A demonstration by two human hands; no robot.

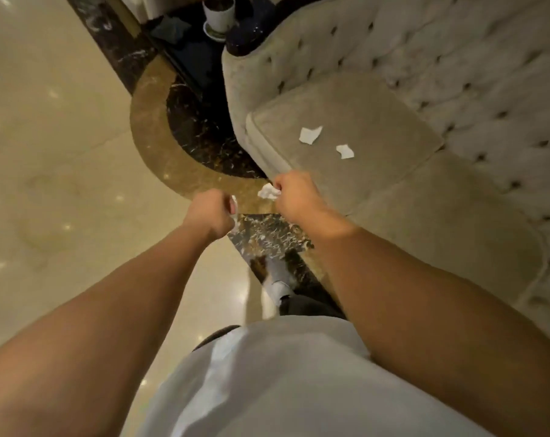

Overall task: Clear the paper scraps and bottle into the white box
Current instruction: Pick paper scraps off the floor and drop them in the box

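My right hand (pixel 294 197) is closed around a crumpled white paper scrap (pixel 269 192) that sticks out to its left, just off the front edge of the sofa seat. My left hand (pixel 209 216) is a fist holding something thin and whitish (pixel 234 206); what it is I cannot tell. Two flat white paper scraps lie on the beige seat cushion: a larger one (pixel 310 134) and a smaller one (pixel 345 151) to its right. No bottle and no white box are in view.
A tufted beige sofa (pixel 425 74) fills the right side. A white plant pot (pixel 219 12) stands on a dark low table (pixel 204 55) beyond the sofa arm. Glossy cream floor (pixel 53 137) with dark marble inlay lies to the left. My shoe (pixel 275 279) is below.
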